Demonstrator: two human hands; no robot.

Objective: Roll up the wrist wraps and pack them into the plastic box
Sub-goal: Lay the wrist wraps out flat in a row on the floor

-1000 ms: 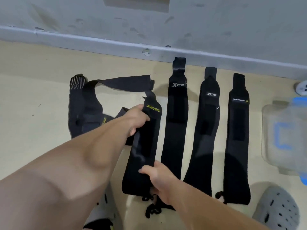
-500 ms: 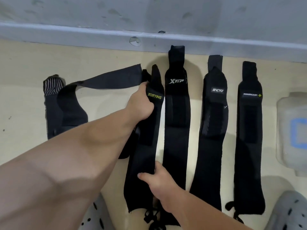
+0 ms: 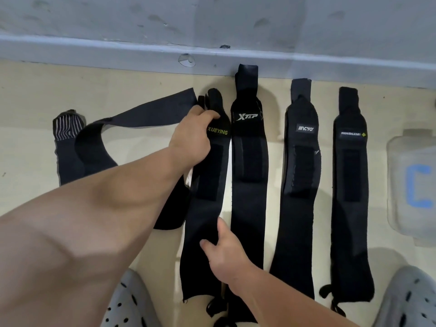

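Feet: my grey clogs (image 3: 127,303) are showing at the bottom edge, standing on the floor (image 3: 35,102).
Right grip (image 3: 227,252): it is lying open on the lower part of the XUEYING wrap (image 3: 207,208), with thumb and forefinger pressing the cloth down. The hand is hiding its other fingers.
Left grip (image 3: 192,135): it is closing on the top end of the same wrap, fingers curling over the edge just beside the yellow label.
Changing: a second ago I was holding this wrap slack and slanted. Now I am drawing it straight, its top nearer the wall, just beside the XTEP wrap (image 3: 249,185) with a thin strip of floor between.
Meaning: I am judging the straightening nearly done. This wrap is getting ready for rolling from one end, and none is rolled yet.
Row: the IINCYO wrap (image 3: 299,197) and a fourth wrap (image 3: 351,185) are lying flat and parallel, labels toward the wall.
Plastic box (image 3: 412,149): it is sitting at the right edge, well apart from my wrap and partly cut off. I cannot tell what it is holding.
Left: a striped-end wrap (image 3: 67,147) and a twisted wrap (image 3: 146,114) are lying unstraightened.
Far: the skirting (image 3: 118,48) is running along the wall.
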